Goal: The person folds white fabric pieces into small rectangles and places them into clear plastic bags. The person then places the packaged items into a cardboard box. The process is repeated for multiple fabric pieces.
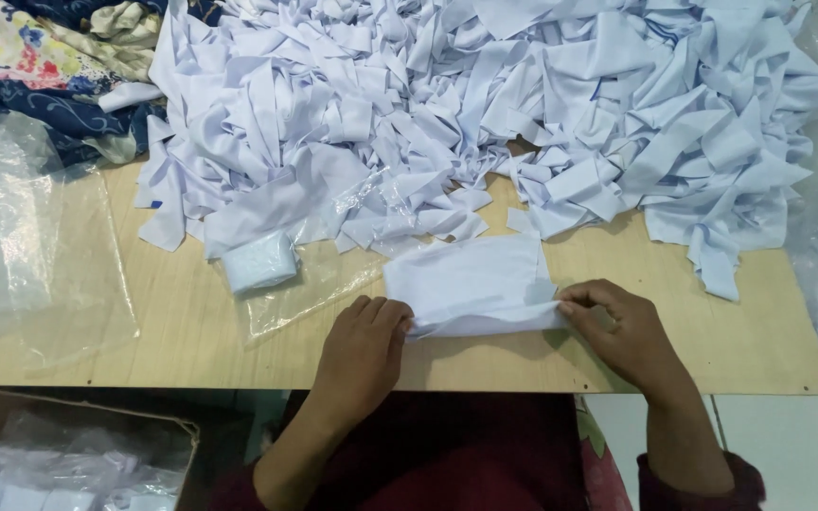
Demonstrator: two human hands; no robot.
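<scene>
The head view shows a white cloth piece lying flat near the front edge of the tabletop, held at both ends. The left hand is curled over the piece's left end, its grip closed on the fabric with the fingers tucked at the edge. The right hand pinches the right end between thumb and fingertips, so that grip is clamped on the same piece. For the fold in hand to come out well, it is judged that both ends should be kept level and drawn lightly taut, the edges matched before the crease is pressed, and the piece kept apart from the heap behind it. Just beyond it, a large pile of white strips covers the far half of the board, a few strips almost touching the piece. A folded bundle in clear film sits to the left of it, with a loose plastic sheet spread further left. Patterned dark fabric is bunched at the far left corner. The surface is pale wood-grain board. Below its front edge a cardboard box with plastic-wrapped pieces is seen at the left, and pale floor tiles at the right.
</scene>
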